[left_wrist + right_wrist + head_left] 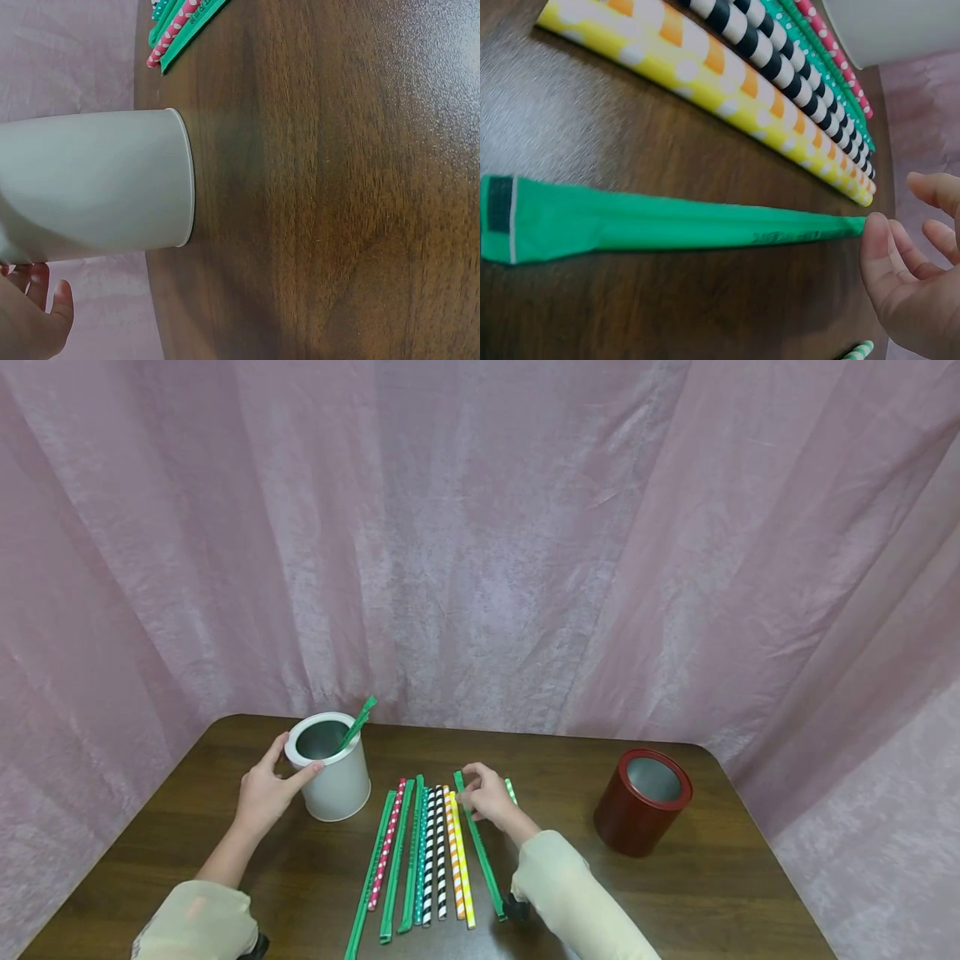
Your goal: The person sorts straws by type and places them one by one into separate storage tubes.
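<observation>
On a wooden table [720, 893]: left hand [264, 789] gripping white cup [337, 777], steadying it; right hand [489, 795], fingers loose, touching green straw [480, 852].

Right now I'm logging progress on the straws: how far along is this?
One green straw stands in the white cup, which the left hand holds. The right hand touches the far tip of a plain green straw. The other straws lie on the table; the red cup looks empty.
</observation>
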Demonstrator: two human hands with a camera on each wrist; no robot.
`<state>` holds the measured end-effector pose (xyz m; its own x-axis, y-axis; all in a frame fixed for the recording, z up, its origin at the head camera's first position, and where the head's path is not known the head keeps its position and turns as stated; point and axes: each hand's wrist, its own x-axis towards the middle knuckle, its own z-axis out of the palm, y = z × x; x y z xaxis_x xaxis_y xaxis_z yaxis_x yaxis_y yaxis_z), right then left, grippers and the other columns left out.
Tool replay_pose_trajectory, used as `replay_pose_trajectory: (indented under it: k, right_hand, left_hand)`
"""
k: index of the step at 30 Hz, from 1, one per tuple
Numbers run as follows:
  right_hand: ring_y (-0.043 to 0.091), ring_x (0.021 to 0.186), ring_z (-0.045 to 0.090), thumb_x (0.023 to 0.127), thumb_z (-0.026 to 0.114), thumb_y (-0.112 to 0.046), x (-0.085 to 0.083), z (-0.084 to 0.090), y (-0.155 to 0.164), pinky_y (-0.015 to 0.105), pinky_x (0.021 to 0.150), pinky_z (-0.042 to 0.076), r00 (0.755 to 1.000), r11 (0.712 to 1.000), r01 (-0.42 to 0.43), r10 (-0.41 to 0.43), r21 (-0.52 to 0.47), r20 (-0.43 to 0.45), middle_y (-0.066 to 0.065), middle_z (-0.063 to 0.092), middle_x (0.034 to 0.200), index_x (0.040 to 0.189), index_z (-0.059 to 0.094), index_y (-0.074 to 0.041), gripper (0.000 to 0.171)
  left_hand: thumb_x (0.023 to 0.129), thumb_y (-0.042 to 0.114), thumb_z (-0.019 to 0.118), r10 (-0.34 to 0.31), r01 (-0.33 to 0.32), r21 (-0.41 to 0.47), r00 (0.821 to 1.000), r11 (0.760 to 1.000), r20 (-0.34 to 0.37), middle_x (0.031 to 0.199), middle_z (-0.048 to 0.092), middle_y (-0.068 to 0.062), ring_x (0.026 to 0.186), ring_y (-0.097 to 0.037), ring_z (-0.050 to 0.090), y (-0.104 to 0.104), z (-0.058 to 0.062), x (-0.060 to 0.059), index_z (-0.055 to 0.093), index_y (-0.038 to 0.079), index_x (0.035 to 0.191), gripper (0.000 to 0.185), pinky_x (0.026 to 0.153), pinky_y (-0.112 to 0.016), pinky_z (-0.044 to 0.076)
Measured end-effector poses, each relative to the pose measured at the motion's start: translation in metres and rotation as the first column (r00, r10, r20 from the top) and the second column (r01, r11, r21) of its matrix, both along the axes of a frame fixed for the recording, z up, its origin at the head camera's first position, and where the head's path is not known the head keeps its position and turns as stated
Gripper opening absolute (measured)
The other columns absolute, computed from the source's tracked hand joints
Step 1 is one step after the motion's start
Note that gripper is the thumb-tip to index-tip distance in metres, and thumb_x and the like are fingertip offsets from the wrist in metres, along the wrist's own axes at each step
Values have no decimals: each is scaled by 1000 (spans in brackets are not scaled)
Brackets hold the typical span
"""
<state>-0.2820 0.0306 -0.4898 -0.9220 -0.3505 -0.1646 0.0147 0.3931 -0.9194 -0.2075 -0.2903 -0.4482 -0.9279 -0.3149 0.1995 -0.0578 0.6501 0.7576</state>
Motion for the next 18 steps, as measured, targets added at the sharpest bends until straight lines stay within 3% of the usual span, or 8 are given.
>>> replay_pose_trajectory:
  k: [12,18]
  right_hand:
    - [14,56,51,78,63,-6,3,-18,4,23,43,45,992,979,12,14,206,-124,11,57,82,115,49,-1,40]
    - [14,60,52,76,65,-6,3,-21,3,24,48,44,977,952,31,35,304,-209,8,58,77,109,53,0,36]
  left_hand:
    - [77,48,61,-5,5,12,1000,1000,3,133,38,-27,110,-43,46,0,1,-1,22,7,140,85,83,-52,42]
    - [77,48,61,-5,5,16,1000,1000,4,132,38,-27,111,-43,45,0,0,-1,22,7,140,85,83,-52,42]
